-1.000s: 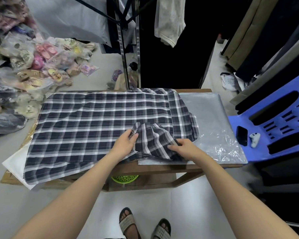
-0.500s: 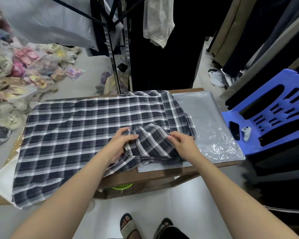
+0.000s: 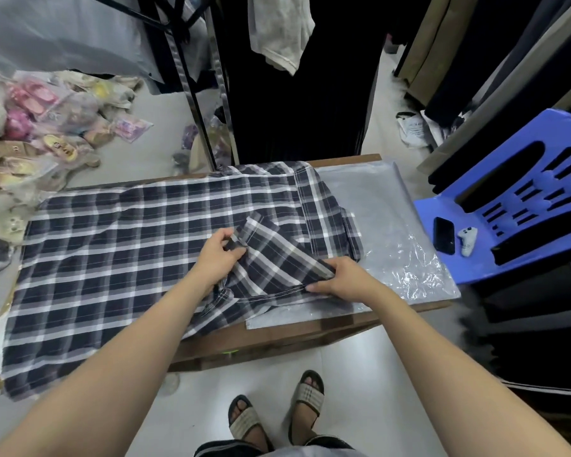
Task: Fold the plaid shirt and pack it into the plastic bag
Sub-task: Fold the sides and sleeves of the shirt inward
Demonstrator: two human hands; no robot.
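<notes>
The shirt (image 3: 112, 252) lies spread flat on a wooden table (image 3: 294, 338), dark plaid with white lines, and its left end hangs over the table's edge. One sleeve (image 3: 277, 258) is turned in across the body. The left hand (image 3: 216, 258) pinches the sleeve's cuff between thumb and fingers. The right hand (image 3: 346, 278) grips the sleeve's near edge, close to the shoulder seam, with its fingers curled over the cloth.

The clear bag (image 3: 383, 212) lies flat on the table's right end, and the shirt's right side overlaps it.

Just right of the table stands a blue chair (image 3: 424, 214). On its seat lie a black phone (image 3: 444, 235) and, beside it, a small white controller (image 3: 468, 240).

Bagged slippers (image 3: 40, 127) are heaped on the floor at far left. A white packet (image 3: 412, 130) on the floor beyond the table bears print too small to read.

Below the table's edge the person's feet are in striped sandals (image 3: 244, 420).
</notes>
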